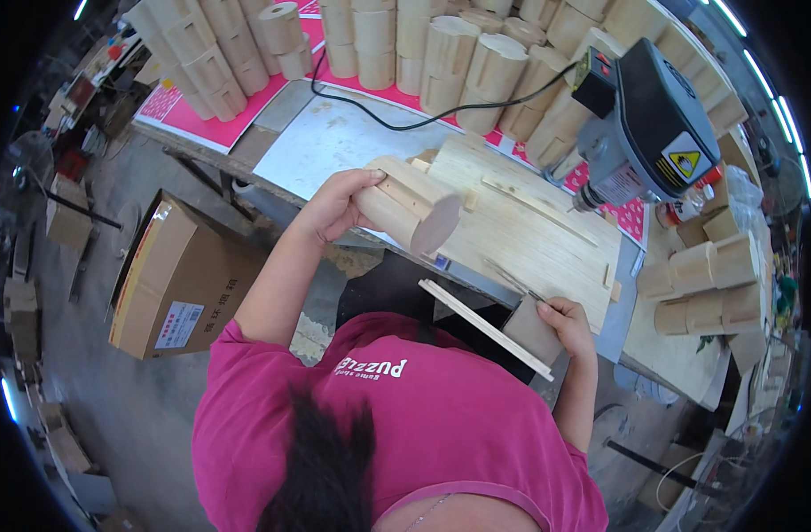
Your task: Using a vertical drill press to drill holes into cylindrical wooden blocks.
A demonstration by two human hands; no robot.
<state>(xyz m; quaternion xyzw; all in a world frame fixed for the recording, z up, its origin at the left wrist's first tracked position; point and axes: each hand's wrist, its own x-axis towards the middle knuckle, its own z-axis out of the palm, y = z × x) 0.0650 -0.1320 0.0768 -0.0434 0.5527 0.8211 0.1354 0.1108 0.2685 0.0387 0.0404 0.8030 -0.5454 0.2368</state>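
Observation:
My left hand (339, 206) is closed around a pale wooden cylinder (411, 206), thumb on top. The cylinder is tilted above the table's near edge, with a raised strip and small dark holes along its side. Lower right, my right hand (565, 326) is closed, its thumb and fingertips at the end of a thin, pointed tool (512, 277) that looks like tweezers. Beneath those fingers is a flat grey-brown piece (531, 330); whether they grip it too is unclear. A long, narrow wooden strip (485, 328) slants in front of my body.
A wooden board (534, 217) with raised strips lies on the table. At its right stands a drill press (645, 124), its black cable (405, 127) crossing the tabletop. Similar cylinders (445, 53) are stacked behind. More wooden pieces (707, 288) sit right; a cardboard box (188, 275) stands left.

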